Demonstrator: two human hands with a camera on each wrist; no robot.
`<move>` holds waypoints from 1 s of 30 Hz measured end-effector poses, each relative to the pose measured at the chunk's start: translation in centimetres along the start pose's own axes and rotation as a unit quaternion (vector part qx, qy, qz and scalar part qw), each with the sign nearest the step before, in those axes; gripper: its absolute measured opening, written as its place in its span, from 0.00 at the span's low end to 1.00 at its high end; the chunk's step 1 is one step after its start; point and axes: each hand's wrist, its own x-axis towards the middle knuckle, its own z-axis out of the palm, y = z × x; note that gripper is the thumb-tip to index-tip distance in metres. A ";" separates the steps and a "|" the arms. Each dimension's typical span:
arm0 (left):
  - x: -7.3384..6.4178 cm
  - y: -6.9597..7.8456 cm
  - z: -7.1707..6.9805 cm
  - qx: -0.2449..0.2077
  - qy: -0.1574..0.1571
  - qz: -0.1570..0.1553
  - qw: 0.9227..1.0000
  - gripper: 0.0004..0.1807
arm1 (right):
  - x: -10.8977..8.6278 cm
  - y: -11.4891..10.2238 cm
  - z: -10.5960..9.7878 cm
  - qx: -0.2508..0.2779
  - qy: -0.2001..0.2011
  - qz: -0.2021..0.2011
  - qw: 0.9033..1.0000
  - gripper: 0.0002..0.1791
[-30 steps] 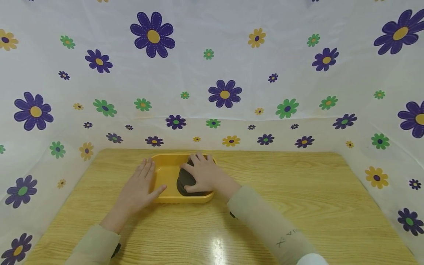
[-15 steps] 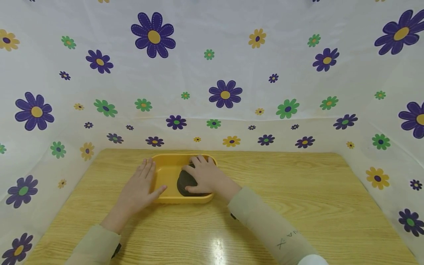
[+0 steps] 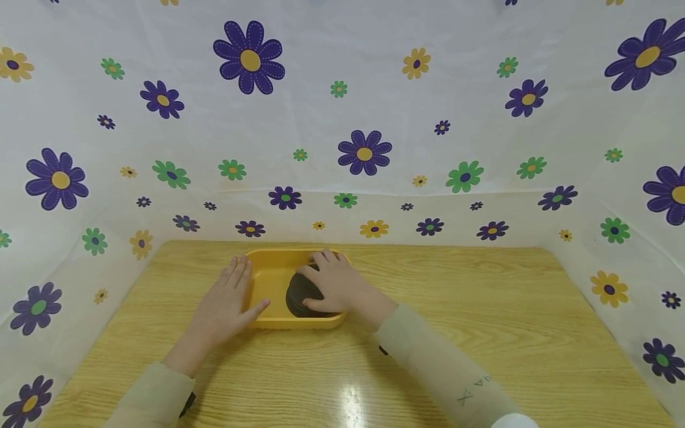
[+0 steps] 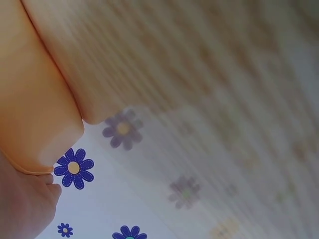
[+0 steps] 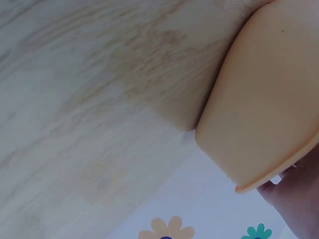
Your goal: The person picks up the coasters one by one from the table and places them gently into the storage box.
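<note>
A shallow yellow-orange tray (image 3: 273, 323) lies near the far side of the wooden table. In its right half sits a dark, rounded, flat stack (image 3: 301, 294), partly hidden by my right hand (image 3: 342, 285). That hand spans the stack from above, thumb on the near part and fingers curved over toward the far side. What the palm covers is hidden. My left hand (image 3: 220, 306) rests along the tray's left end with straight fingers, its thumb over the near rim. Both wrist views show the tray's outer wall, with part of the left hand (image 4: 30, 204) and of the right hand (image 5: 301, 199) beside it.
The wooden table (image 3: 481, 333) extends on both sides of the tray and toward me. A white cloth (image 3: 299, 113) printed with flowers rises behind the table and along both sides.
My right hand has shifted slightly right over the dark stack, with its thumb and fingertips moving the same way. The left hand and the tray hold their places.
</note>
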 end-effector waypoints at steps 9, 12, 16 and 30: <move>0.3 0.0 -0.4 0.010 -0.005 0.006 1.000 0.53 | -1.5 1.3 -1.1 0.012 0.015 -0.003 1.000 0.37; 0.4 0.1 -0.6 0.019 -0.007 0.009 1.000 0.53 | -2.5 2.0 -1.6 0.023 0.028 0.000 0.999 0.37; 0.5 0.3 -0.9 0.026 0.000 0.018 0.999 0.52 | -3.9 2.9 -1.9 0.029 0.047 0.003 0.998 0.37; 0.1 1.7 -2.1 0.019 -0.001 0.034 0.999 0.51 | -11.5 6.4 -2.8 0.030 0.110 0.084 0.990 0.37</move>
